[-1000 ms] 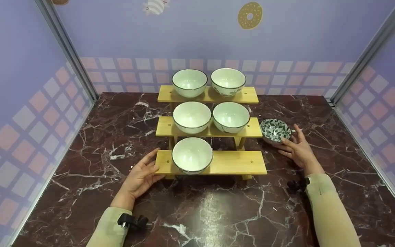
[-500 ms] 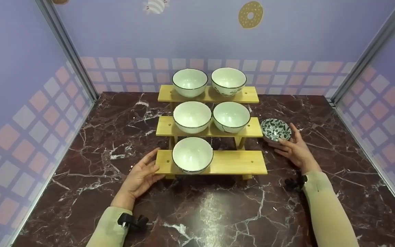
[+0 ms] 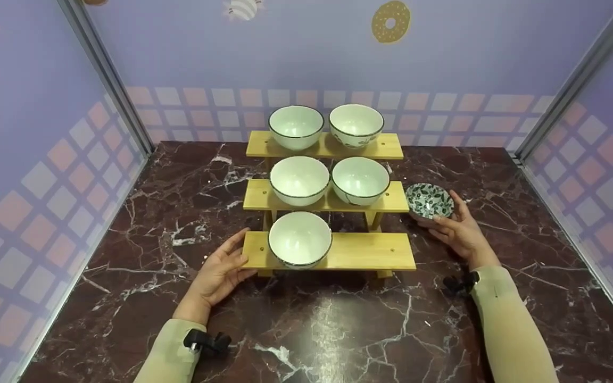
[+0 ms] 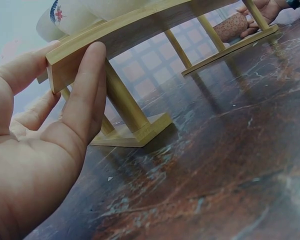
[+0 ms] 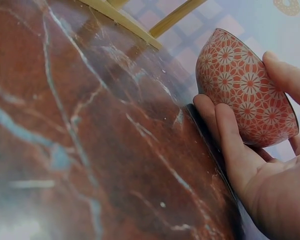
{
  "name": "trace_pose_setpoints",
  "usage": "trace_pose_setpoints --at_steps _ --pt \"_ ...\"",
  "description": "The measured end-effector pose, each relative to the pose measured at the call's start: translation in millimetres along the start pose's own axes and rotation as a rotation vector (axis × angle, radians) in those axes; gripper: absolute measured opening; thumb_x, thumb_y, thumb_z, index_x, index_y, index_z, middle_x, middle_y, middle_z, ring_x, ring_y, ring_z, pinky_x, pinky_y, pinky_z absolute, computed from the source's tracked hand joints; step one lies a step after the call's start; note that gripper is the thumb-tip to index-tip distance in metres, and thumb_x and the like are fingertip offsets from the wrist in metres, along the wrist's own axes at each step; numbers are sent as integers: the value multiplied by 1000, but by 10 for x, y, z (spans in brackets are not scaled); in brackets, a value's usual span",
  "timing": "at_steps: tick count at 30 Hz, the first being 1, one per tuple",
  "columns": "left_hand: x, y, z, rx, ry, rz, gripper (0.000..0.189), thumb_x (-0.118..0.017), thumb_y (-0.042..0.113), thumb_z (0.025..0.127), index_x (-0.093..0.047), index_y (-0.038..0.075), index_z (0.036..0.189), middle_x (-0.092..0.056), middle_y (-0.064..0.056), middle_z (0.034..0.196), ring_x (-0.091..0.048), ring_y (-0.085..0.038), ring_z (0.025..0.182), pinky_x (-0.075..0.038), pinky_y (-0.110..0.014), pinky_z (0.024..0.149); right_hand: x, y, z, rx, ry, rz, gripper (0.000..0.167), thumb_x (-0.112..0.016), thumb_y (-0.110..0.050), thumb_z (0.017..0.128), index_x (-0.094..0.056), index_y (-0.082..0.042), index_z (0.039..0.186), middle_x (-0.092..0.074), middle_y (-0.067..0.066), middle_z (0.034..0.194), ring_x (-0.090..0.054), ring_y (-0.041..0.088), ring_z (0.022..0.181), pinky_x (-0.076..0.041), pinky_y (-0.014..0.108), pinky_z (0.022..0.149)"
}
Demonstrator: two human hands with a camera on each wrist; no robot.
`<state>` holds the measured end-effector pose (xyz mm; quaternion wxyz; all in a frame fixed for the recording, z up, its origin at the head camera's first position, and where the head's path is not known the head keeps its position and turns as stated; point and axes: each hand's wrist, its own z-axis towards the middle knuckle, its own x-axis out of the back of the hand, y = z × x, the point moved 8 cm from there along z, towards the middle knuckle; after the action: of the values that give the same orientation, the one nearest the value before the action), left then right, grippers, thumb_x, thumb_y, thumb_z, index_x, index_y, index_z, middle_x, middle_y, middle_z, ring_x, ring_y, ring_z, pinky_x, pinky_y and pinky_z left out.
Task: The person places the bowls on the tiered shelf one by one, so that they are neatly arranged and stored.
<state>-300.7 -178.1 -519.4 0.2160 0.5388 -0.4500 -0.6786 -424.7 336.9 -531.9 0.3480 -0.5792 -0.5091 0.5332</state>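
My left hand (image 3: 221, 274) grips the left end of the lowest board of a three-tier wooden display stand (image 3: 367, 251), its fingers around the board's end in the left wrist view. On the right, my right hand (image 3: 461, 234) holds a small bowl (image 3: 429, 202) beside the stand's middle tier. Green leaves pattern the bowl's inside; red and white flowers cover its outside (image 5: 245, 92). The right wrist view has fingers under the bowl and a fingertip at its rim. A white dark-rimmed bowl (image 3: 299, 239) sits on the lowest board near my left hand.
Two white bowls stand on the middle tier, a left one (image 3: 299, 181) and a right one (image 3: 360, 181). The top tier carries a left bowl (image 3: 296, 127) and a right bowl (image 3: 356, 126). Underneath is a dark red marbled table (image 3: 370, 330), with purple panels (image 3: 328, 58) around it.
The fingers of my right hand have come in slightly to the left, closer against the patterned bowl. The left hand, the stand and the white bowls keep their places.
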Motion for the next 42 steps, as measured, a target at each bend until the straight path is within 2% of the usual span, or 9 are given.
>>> trace_pose_setpoints --at_steps 10,13,17,20,27,33,36,42 --pt "2 4 2 -3 12 6 75 -44 -4 106 -1 6 165 -64 -3 128 -72 -17 103 -61 -28 89 -56 -69 -69 19 -29 50 100 -60 1 100 4 -41 165 5 8 174 -75 14 95 -60 28 88" --pt "5 3 1 -3 13 6 75 -45 -4 105 0 6 165 -64 -3 127 -72 -17 103 -61 -28 89 -68 -98 -106 19 -42 69 100 -60 1 101 4 -42 165 -9 9 170 -75 15 96 -60 28 89" --pt "4 2 2 -3 9 3 75 -44 -4 106 0 5 165 -64 -3 126 -72 -16 102 -61 -28 89 -74 -137 -157 21 -48 68 98 -59 2 101 1 -41 165 -29 3 153 -75 15 95 -61 28 86" --pt "1 1 3 -1 4 -1 75 -44 -4 106 1 6 165 -64 -3 126 -72 -16 103 -61 -28 89 -77 -166 -194 25 -50 75 97 -59 4 100 -1 -39 165 -36 2 145 -75 14 93 -62 27 82" --pt "4 4 3 -3 8 1 74 -45 -4 105 -2 6 165 -64 -4 127 -72 -17 103 -62 -28 89 -87 -273 -277 62 -67 100 95 -56 5 101 -2 -38 165 -32 -1 143 -75 15 93 -62 26 79" --pt "-5 9 -1 -5 -4 9 75 -45 -3 106 -1 6 165 -62 -4 130 -72 -17 104 -61 -27 89 -140 -409 -383 105 -119 134 92 -53 5 102 1 -35 166 -31 8 146 -78 23 94 -63 27 80" --pt "-3 8 -3 -3 0 12 74 -45 -3 106 -1 6 165 -61 -4 129 -71 -17 104 -61 -27 89 -174 -484 -452 124 -134 140 92 -53 6 102 0 -34 166 -31 7 144 -78 24 95 -63 28 81" --pt "-2 7 2 -1 7 13 75 -45 -3 105 -1 6 165 -62 -4 128 -71 -17 103 -61 -28 88 -248 -641 -594 164 -181 166 88 -48 9 102 -5 -34 165 -57 13 129 -78 26 95 -64 29 81"
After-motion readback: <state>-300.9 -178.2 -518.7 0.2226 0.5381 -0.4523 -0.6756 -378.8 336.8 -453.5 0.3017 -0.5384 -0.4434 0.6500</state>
